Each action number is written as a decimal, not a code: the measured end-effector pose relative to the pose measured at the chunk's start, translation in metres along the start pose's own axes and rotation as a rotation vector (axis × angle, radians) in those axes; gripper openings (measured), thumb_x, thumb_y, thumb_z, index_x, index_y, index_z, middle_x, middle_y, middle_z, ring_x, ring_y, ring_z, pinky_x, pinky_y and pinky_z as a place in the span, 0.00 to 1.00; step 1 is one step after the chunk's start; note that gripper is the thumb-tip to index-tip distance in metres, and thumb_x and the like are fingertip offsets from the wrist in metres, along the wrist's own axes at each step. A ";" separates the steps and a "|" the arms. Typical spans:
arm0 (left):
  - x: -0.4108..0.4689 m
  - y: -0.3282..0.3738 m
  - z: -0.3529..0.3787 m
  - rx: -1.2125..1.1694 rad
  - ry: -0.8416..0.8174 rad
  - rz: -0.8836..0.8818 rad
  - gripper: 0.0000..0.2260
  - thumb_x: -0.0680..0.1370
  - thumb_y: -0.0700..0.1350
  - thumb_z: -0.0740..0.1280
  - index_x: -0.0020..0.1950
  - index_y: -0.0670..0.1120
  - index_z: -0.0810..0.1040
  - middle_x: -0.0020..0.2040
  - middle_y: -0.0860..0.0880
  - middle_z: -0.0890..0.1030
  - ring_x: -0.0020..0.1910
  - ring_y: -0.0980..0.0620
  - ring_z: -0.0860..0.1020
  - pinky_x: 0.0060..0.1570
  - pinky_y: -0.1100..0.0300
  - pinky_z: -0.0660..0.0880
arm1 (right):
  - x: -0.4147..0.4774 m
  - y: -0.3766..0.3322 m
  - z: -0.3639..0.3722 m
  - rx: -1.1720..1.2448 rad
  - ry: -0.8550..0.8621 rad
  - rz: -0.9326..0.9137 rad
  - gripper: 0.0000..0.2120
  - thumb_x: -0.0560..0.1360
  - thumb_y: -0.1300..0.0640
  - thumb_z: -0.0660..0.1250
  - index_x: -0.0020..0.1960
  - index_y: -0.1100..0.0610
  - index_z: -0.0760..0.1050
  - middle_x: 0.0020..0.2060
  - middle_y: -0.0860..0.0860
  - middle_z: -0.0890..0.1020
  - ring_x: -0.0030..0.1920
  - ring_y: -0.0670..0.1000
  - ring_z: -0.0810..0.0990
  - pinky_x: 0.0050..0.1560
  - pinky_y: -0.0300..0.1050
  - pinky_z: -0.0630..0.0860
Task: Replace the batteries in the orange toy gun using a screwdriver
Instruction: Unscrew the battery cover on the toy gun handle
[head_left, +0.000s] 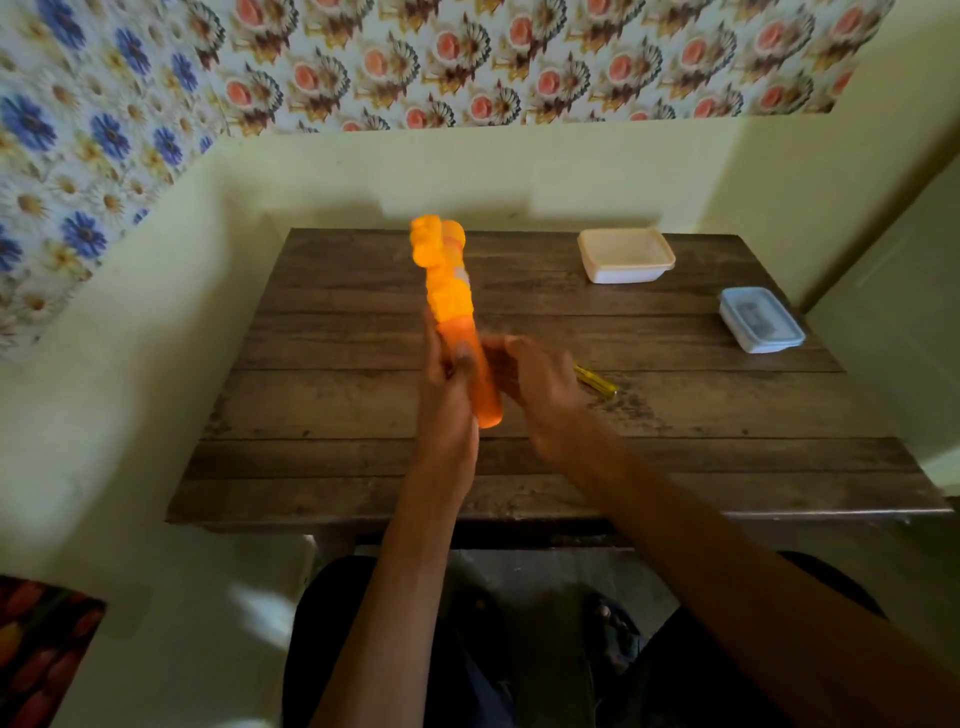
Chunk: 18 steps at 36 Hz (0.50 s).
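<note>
My left hand grips the gun upright over the table. My right hand is just beside it, too blurred to tell its grasp. The screwdriver lies behind.

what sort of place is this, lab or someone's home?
Probably a home room, not a lab: floral wallpaper on the walls, a worn wooden table pushed into the corner, and a white plastic food box and a blue-lidded box on it.
</note>
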<state>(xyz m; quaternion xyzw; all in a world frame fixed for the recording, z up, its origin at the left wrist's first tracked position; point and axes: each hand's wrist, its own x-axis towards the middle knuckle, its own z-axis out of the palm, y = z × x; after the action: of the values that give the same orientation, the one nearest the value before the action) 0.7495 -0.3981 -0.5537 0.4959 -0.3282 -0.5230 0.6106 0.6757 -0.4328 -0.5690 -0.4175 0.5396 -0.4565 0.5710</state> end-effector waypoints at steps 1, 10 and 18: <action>0.002 -0.001 -0.001 0.098 0.020 0.055 0.24 0.83 0.45 0.58 0.78 0.43 0.57 0.69 0.35 0.71 0.67 0.37 0.71 0.68 0.41 0.66 | -0.002 0.001 0.002 0.124 -0.001 0.095 0.14 0.78 0.58 0.58 0.50 0.58 0.83 0.46 0.54 0.86 0.49 0.52 0.84 0.47 0.44 0.79; 0.016 -0.019 0.005 0.631 0.058 0.227 0.34 0.64 0.65 0.66 0.70 0.64 0.68 0.55 0.48 0.83 0.52 0.49 0.81 0.53 0.46 0.77 | -0.009 -0.003 0.001 0.555 0.032 0.456 0.15 0.81 0.55 0.57 0.45 0.59 0.79 0.34 0.56 0.84 0.39 0.55 0.81 0.41 0.48 0.78; 0.027 -0.029 0.007 0.885 0.047 0.253 0.30 0.68 0.62 0.68 0.70 0.65 0.67 0.57 0.47 0.80 0.55 0.47 0.78 0.55 0.45 0.75 | -0.012 -0.006 -0.007 0.525 0.128 0.540 0.13 0.82 0.57 0.56 0.53 0.61 0.78 0.46 0.58 0.82 0.47 0.58 0.81 0.47 0.52 0.78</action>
<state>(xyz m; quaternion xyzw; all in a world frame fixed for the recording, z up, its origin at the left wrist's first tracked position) 0.7402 -0.4247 -0.5825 0.6766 -0.5640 -0.2426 0.4065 0.6687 -0.4226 -0.5610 -0.0707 0.5294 -0.4376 0.7234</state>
